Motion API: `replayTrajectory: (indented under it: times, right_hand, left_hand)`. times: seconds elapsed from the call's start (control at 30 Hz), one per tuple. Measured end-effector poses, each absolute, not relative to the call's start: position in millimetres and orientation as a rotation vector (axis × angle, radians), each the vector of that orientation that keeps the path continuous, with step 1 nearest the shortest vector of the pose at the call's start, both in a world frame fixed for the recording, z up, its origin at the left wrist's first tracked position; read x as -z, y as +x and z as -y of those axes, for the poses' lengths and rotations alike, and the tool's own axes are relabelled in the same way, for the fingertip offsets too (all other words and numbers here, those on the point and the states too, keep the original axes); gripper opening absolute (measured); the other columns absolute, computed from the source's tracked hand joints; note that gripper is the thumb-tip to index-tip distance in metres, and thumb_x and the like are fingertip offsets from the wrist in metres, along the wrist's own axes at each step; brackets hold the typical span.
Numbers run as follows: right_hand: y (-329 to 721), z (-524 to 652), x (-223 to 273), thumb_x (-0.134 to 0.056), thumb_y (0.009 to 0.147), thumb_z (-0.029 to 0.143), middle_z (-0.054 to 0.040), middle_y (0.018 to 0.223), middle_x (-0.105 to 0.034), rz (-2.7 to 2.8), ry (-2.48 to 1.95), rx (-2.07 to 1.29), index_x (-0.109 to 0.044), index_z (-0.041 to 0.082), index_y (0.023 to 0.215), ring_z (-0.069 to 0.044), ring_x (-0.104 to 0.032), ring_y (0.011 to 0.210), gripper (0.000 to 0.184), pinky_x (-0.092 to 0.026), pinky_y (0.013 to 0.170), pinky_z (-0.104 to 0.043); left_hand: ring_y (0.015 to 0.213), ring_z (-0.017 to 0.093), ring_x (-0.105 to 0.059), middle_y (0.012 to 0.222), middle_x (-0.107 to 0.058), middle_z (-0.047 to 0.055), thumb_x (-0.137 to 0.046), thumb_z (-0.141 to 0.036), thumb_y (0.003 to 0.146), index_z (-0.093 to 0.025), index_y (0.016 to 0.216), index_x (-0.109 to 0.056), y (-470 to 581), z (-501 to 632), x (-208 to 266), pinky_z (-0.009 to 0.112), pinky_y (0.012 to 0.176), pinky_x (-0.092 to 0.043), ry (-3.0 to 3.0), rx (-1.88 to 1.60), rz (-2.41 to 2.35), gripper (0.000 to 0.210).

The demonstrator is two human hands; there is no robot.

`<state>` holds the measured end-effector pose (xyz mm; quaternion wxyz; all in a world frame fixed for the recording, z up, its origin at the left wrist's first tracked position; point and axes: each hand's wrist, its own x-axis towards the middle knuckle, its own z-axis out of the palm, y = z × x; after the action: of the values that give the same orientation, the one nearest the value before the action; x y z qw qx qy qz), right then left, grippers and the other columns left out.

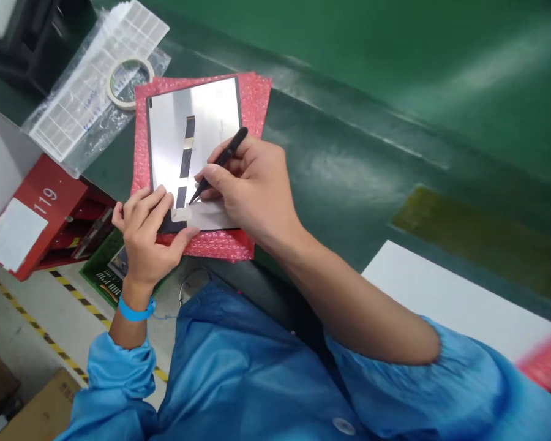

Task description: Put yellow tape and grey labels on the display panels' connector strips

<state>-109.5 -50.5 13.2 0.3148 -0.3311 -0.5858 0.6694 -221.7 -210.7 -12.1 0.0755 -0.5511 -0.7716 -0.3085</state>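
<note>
A flat display panel [215, 110] with a silvery back lies on red bubble wrap [142, 135]. A dark flex cable [185, 160] with light bands runs down its middle, towards a pale strip of tape [182, 214] at the near edge. My right hand [252, 184] grips black tweezers [224, 153] like a pen, their tip down beside the cable's lower end. My left hand [151, 229] rests on the panel's near left corner. Its fingers are spread, and the thumb lies along the near edge, apart from the forefinger.
A tape roll [111, 86] lies on a bagged label sheet [68, 125] at the back left. Left of the green bench [330, 159] stand a red bin marked 119 [50, 196] and a green crate [96, 278]. A white board [422, 294] lies to the right.
</note>
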Motion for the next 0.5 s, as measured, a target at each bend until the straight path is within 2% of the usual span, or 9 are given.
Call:
replayTrajectory:
  times: [0.2, 0.37, 0.5]
  right_hand:
    - [-102.6, 48.1, -15.1, -0.072, 0.092, 0.010, 0.0031, 0.077, -0.070, 1.564, -0.872, -1.770, -0.060, 0.024, 0.084, -0.015, -0.068, 0.061, 0.020, -0.061, 0.059, -0.029]
    - [-101.4, 48.0, -17.2, -0.076, 0.092, 0.016, 0.0003, 0.079, -0.072, 1.610, -0.894, -1.744, -0.060, 0.024, 0.082, -0.018, -0.069, 0.063, 0.022, -0.064, 0.060, -0.034]
    - [-100.9, 45.6, -18.2, -0.081, 0.093, 0.020, -0.0008, 0.081, -0.072, 1.652, -0.903, -1.757, -0.059, 0.024, 0.082, -0.019, -0.070, 0.066, 0.024, -0.066, 0.062, -0.034]
  left_hand:
    - [0.132, 0.035, -0.065, 0.131, -0.077, 0.008, -0.078, -0.061, 0.089, -0.028, 0.132, -0.073, -218.4, 207.2, 16.2, 0.058, 0.124, -0.033, -1.620, 0.984, 2.290, 0.055]
    - [0.132, 0.036, -0.065, 0.133, -0.076, 0.008, -0.081, -0.057, 0.087, -0.028, 0.135, -0.072, -219.1, 207.0, 18.2, 0.058, 0.122, -0.037, -1.648, 1.031, 2.244, 0.057]
    - [0.133, 0.037, -0.064, 0.134, -0.075, 0.008, -0.081, -0.057, 0.087, -0.027, 0.135, -0.073, -217.9, 207.1, 19.1, 0.059, 0.124, -0.034, -1.644, 1.032, 2.269, 0.058]
